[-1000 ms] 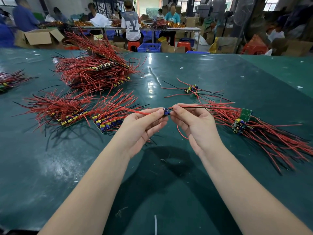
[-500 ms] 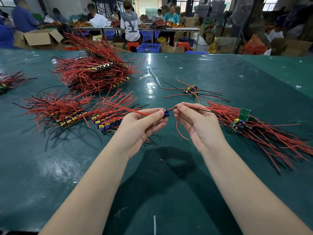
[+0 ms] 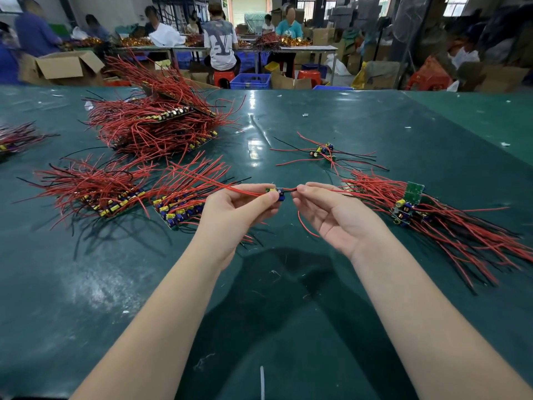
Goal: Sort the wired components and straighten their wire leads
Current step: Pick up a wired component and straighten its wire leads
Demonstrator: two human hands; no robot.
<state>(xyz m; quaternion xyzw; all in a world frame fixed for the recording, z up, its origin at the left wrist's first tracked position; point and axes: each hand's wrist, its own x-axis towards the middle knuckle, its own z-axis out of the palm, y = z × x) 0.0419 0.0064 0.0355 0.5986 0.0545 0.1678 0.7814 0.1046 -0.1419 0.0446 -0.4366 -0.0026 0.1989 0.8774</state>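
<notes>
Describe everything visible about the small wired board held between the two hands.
The small green circuit board with blue capacitors is held above the dark green table. The left hand pinches the board; the right hand pinches its wire lead just beside it. Thin red leads run out to both sides, and one curls down under the right hand.

I counted five heaps of wired components on the tabletop (image 3: 375,134): one at nine o'clock (image 3: 17,138), one big heap at eleven (image 3: 155,125), two side by side at ten (image 3: 95,189) (image 3: 184,197), and one at three (image 3: 450,226). A small cluster (image 3: 324,151) lay at one o'clock; its pieces were too tangled to count. One component (image 3: 277,193) sat between my two hands.
</notes>
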